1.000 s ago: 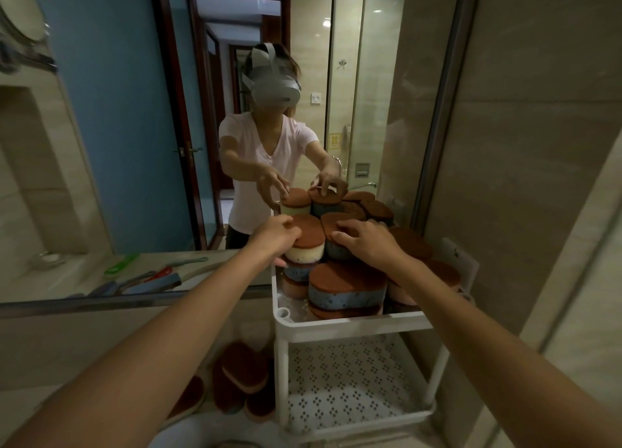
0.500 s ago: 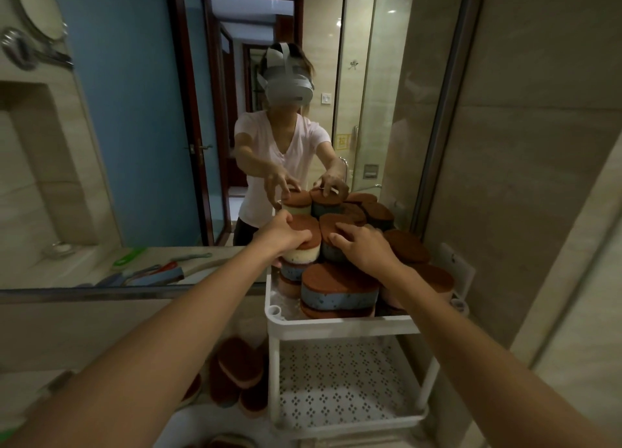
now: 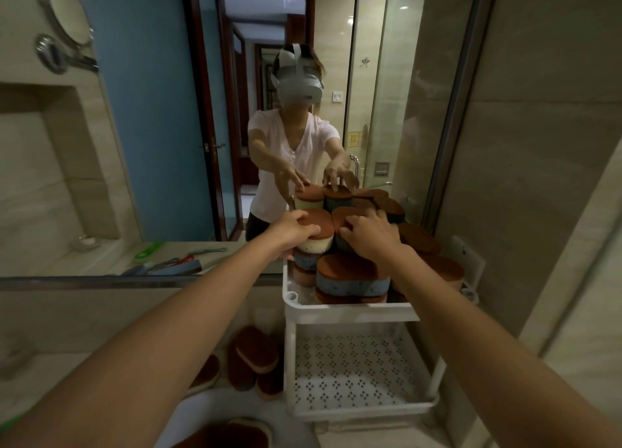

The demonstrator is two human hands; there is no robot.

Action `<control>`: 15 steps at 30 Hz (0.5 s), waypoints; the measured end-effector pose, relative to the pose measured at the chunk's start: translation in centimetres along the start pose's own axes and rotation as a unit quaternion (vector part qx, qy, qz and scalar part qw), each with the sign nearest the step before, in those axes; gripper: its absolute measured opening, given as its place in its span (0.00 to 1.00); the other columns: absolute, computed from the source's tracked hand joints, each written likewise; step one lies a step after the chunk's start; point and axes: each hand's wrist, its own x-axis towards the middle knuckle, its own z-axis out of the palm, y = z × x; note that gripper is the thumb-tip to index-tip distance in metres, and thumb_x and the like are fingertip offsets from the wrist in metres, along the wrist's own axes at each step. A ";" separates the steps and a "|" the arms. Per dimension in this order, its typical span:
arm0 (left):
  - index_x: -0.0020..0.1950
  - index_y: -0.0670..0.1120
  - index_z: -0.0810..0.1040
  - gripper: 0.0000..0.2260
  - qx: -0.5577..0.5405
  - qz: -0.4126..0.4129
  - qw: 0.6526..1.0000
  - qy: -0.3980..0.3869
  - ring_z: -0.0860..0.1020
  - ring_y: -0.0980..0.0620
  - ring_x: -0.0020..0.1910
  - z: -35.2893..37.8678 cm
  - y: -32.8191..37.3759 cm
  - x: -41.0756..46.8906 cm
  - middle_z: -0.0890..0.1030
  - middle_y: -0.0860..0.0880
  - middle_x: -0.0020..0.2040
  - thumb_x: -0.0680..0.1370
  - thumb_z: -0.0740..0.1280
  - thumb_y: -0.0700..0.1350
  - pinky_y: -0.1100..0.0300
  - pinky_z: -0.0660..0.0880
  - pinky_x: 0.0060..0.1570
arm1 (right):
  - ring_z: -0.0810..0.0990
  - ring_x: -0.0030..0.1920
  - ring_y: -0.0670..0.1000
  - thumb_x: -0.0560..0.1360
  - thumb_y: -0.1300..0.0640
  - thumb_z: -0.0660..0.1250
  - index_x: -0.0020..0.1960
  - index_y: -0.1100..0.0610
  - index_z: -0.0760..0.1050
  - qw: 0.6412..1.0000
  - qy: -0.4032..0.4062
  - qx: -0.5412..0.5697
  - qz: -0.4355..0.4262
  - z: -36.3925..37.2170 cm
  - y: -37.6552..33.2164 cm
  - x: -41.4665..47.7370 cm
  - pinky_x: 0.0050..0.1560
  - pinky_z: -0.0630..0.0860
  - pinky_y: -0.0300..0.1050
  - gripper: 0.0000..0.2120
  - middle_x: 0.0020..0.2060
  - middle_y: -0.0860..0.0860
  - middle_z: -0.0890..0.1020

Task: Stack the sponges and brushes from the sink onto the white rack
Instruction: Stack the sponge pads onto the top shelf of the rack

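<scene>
1. Nearest, a brown-topped sponge (image 3: 232, 432) lies in the white sink (image 3: 215, 405).
2. More brown sponges (image 3: 257, 355) are heaped just left of the white rack (image 3: 350, 313), level with its perforated lower shelf (image 3: 353, 370).
3. At the front edge of the rack's top tray, a blue sponge (image 3: 351, 281) sits on another sponge.
4. Behind it, toward the tray's left edge, the left hand (image 3: 292, 228) grasps the cream sponge (image 3: 318, 242) that tops a stack, with the thumb on its brown face.
5. Just to its right, the right hand (image 3: 370, 235) has bent fingers on the brown top of a dark-sided sponge (image 3: 341, 220). Whether it grasps or only presses, I cannot tell.
6. Pink sponges (image 3: 441, 269) fill the tray's right edge.
7. Farthest, the mirror (image 3: 151, 127) reflects the person, the stacks and some brushes (image 3: 168, 262) on the counter.
</scene>
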 end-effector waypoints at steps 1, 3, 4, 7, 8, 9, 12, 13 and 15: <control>0.74 0.52 0.59 0.26 -0.001 0.008 1.000 -0.005 0.70 0.43 0.67 -0.1 -0.1 -0.1 0.65 0.46 0.73 0.78 0.62 0.52 0.51 0.74 0.56 | 0.58 0.71 0.62 0.80 0.49 0.53 0.68 0.54 0.68 1.000 0.009 0.007 0.001 -0.1 -0.2 -0.1 0.68 0.61 0.61 0.19 0.71 0.59 0.63; 0.75 0.51 0.58 0.26 0.013 0.040 0.999 -0.006 0.69 0.44 0.69 -0.4 -0.2 -0.3 0.64 0.46 0.74 0.78 0.61 0.54 0.51 0.72 0.60 | 0.61 0.70 0.62 0.80 0.53 0.54 0.65 0.56 0.72 0.998 0.054 0.034 -0.007 0.0 -0.5 -0.5 0.69 0.62 0.60 0.17 0.69 0.59 0.66; 0.75 0.50 0.59 0.26 0.022 0.060 0.998 0.001 0.68 0.45 0.69 -0.8 -0.2 -0.4 0.64 0.46 0.74 0.78 0.60 0.54 0.52 0.71 0.63 | 0.63 0.68 0.62 0.79 0.55 0.55 0.62 0.58 0.74 0.995 0.092 0.047 -0.017 0.2 -0.7 -0.8 0.68 0.63 0.58 0.16 0.66 0.60 0.69; 0.72 0.47 0.66 0.21 0.035 0.110 0.993 0.036 0.74 0.51 0.58 -2.3 -0.4 -1.1 0.74 0.50 0.62 0.79 0.59 0.50 0.60 0.71 0.51 | 0.71 0.62 0.61 0.78 0.59 0.57 0.57 0.60 0.77 0.972 0.212 0.066 -0.073 1.1 -2.4 -2.0 0.64 0.67 0.53 0.13 0.57 0.59 0.76; 0.68 0.46 0.70 0.18 0.033 0.118 0.991 0.049 0.74 0.55 0.49 -2.9 -0.7 -1.5 0.75 0.51 0.53 0.79 0.59 0.48 0.61 0.69 0.44 | 0.72 0.60 0.60 0.77 0.61 0.58 0.56 0.61 0.77 0.962 0.239 0.082 -0.099 1.4 -3.5 -2.6 0.61 0.68 0.52 0.12 0.54 0.59 0.77; 0.64 0.46 0.73 0.14 0.027 0.121 0.990 0.064 0.73 0.55 0.44 -3.5 -1.1 -2.0 0.74 0.52 0.48 0.79 0.59 0.46 0.61 0.69 0.42 | 0.73 0.57 0.60 0.76 0.62 0.59 0.55 0.62 0.77 0.952 0.259 0.109 -0.125 1.7 -4.9 -3.3 0.59 0.70 0.51 0.11 0.52 0.59 0.77; 0.47 0.48 0.78 0.08 -0.008 0.100 0.990 0.103 0.76 0.49 0.47 -5.3 -4.2 -3.4 0.78 0.49 0.44 0.79 0.59 0.44 0.56 0.73 0.50 | 0.75 0.50 0.59 0.74 0.65 0.60 0.54 0.64 0.76 0.923 0.282 0.203 -0.167 3.8 -9.4 -5.4 0.48 0.71 0.43 0.11 0.51 0.60 0.77; 0.44 0.48 0.77 0.08 -0.016 0.085 0.989 0.118 0.78 0.47 0.47 -5.8 -5.9 -3.8 0.79 0.46 0.44 0.79 0.59 0.44 0.54 0.75 0.50 | 0.77 0.50 0.58 0.73 0.66 0.60 0.56 0.64 0.76 0.915 0.280 0.230 -0.176 5.1 -10.8 -6.1 0.45 0.69 0.42 0.13 0.52 0.60 0.77; 0.42 0.46 0.77 0.10 -0.018 0.046 0.988 0.146 0.78 0.45 0.45 -6.4 -10.6 -4.4 0.80 0.42 0.43 0.79 0.59 0.44 0.54 0.74 0.48 | 0.78 0.51 0.57 0.73 0.67 0.60 0.60 0.63 0.74 0.910 0.246 0.279 -0.184 8.9 -13.3 -7.3 0.45 0.71 0.43 0.16 0.54 0.60 0.77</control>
